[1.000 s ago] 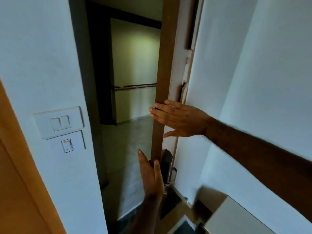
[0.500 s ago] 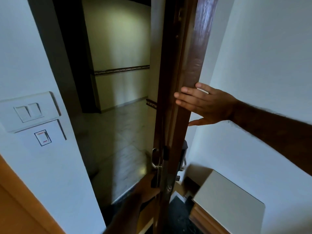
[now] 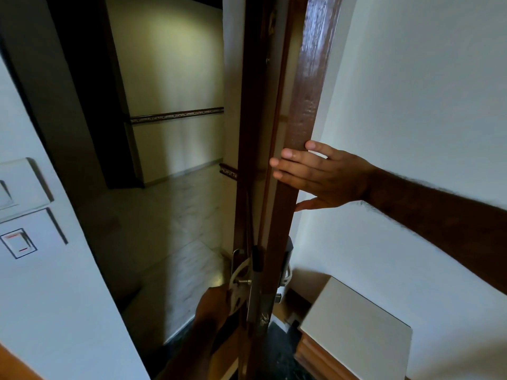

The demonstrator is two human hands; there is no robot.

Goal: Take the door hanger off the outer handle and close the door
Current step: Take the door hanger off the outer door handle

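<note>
The brown wooden door [image 3: 310,78] stands open and I see it edge-on in the middle of the view. My right hand [image 3: 321,176] lies flat on its inner face near the edge, fingers stretched and apart, holding nothing. Low down, my left hand [image 3: 215,300] reaches around to the outer side at the metal outer handle [image 3: 242,281]. A pale door hanger [image 3: 241,270] loops over that handle, and my fingers close on its lower part; the fingertips are hidden behind it. The dark inner handle [image 3: 286,267] sticks out on the room side.
Two white switch plates [image 3: 19,187] sit on the left wall beside the dark door frame [image 3: 90,105]. A white-topped wooden cabinet [image 3: 356,327] stands low on the right, close behind the door. The lit corridor floor [image 3: 175,215] lies beyond the opening.
My left hand dropped and went around the door edge to the outer handle, closing on the hanger. My right hand stayed flat on the door. The view came closer to the door edge.
</note>
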